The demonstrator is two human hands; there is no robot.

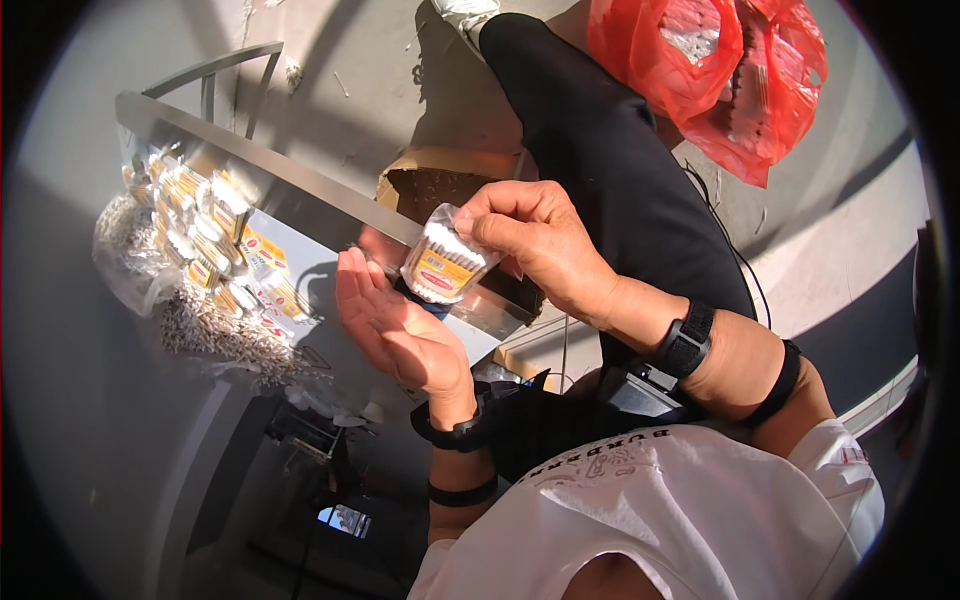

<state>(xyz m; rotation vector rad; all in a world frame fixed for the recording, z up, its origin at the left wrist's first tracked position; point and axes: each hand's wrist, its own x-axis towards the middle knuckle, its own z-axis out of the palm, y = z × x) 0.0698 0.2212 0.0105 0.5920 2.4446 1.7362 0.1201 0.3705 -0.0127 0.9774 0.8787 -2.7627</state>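
Light: harsh sun from upper right, hard shadows on floor.
Edges: fisheye bending, black vignette.
Focus: sharp centre.

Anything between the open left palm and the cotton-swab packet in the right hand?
Nothing: the head view shows a bare gap between the left hand and the cotton-swab packet pinched by the right hand.

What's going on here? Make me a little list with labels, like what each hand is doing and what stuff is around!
Right hand: holds a small clear packet of cotton swabs by its upper end, fingers closed on it
Left hand: open and flat, palm facing the packet, beside it but holding nothing
Work surface: metal table
On the table: a row of similar swab packets, with a heap of loose swabs in clear plastic beside them
On the floor: red plastic bag, cardboard box
Wrists: black bands on both
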